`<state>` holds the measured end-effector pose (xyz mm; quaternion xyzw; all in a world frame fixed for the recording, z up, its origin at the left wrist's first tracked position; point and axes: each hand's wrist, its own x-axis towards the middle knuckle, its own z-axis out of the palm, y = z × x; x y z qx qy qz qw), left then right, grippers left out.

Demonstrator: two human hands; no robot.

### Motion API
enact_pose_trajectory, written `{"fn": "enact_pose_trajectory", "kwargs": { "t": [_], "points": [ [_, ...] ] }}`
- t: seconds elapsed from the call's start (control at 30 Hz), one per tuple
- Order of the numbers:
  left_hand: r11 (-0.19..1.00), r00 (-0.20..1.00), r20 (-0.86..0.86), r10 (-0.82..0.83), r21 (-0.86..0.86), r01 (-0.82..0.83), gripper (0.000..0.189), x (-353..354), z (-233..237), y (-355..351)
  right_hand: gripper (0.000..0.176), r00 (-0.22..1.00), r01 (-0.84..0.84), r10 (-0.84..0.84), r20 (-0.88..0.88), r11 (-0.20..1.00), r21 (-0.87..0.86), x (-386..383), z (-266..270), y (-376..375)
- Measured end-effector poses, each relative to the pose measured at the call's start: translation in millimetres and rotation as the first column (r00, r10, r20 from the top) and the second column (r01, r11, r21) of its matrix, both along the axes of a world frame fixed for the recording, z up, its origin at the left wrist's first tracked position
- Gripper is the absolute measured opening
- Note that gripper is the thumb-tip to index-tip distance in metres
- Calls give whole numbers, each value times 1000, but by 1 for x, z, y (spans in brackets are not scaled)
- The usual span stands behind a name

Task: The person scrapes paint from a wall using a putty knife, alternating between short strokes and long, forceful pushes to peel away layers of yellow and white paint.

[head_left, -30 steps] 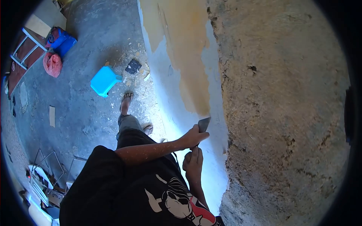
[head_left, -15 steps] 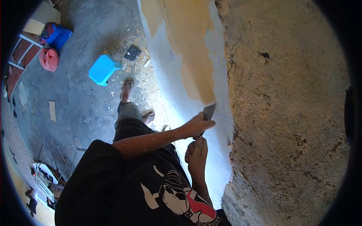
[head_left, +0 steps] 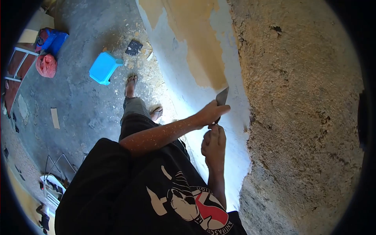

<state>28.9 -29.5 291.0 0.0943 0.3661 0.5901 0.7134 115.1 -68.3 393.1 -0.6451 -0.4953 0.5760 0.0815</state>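
A scraper with a flat metal blade rests against the wall, its tip by the lower edge of a tan paint patch. My left hand is closed around its handle, thumb stretched along the side toward the blade. Just below, my right hand has its fingers curled at the handle's end; the grip is partly hidden. Around the patch the wall surface is bare whitish-grey. Pale flecks cover my left forearm.
Rough brown masonry lies right of the smooth strip. On the concrete floor are a blue stool, a dark square piece, paint flakes, a red plastic bag, a blue bag and a cardboard strip. My feet stand near the wall.
The view has shifted, so the wall and floor things sit differently in the picture. Both hands and the scraper appear higher and slightly further right, still at the paint's edge.
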Motion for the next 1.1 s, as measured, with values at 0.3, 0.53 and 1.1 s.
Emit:
{"fn": "enact_pose_trajectory", "kwargs": {
  "t": [0.3, 0.53, 1.1],
  "points": [
    [994, 995, -58, 84, -59, -88, 35, 9, -23, 18, 26, 986, -157, 164, -35, 975, 156, 7, -23, 15],
    [991, 992, -27, -123, -56, 121, 45, -13, -29, -6, 23, 971, -171, 176, -161, 984, 48, 5, -21, -4],
    [501, 320, -848, 422, 512, 697, 56, -134, 56, -89, 42, 568, 242, -479, -669, 874, -421, -54, -53, -43]
  ]
}}
